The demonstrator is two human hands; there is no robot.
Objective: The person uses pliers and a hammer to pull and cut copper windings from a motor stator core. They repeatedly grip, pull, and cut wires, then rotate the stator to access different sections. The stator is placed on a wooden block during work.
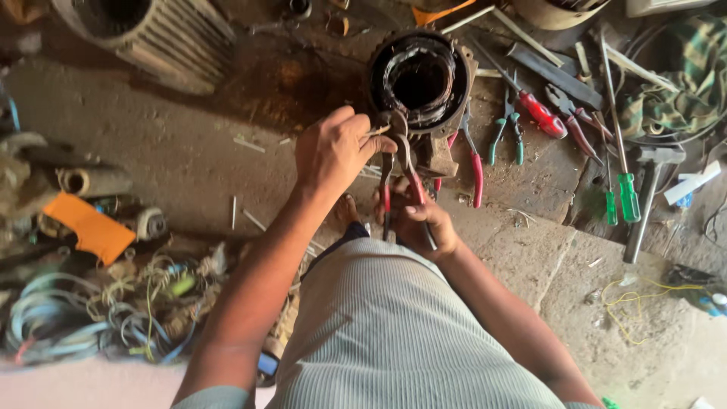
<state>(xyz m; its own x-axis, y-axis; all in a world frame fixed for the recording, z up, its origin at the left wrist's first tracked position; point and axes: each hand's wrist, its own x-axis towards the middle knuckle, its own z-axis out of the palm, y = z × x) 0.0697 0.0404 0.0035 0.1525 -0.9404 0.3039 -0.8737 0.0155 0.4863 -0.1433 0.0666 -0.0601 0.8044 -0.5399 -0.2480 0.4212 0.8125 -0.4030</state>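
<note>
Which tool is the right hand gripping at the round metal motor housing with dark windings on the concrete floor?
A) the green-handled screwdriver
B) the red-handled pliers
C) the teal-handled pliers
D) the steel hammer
B: the right hand closes around the red-handled pliers, whose jaws reach the rim of the round metal motor housing, where the left hand pinches a wire.

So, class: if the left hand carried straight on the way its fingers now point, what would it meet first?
Most likely the head of the red-handled pliers that the right hand grips. The left hand reaches rightward to it, at the rim of the round dark metal motor housing. Depth is unclear.
</note>
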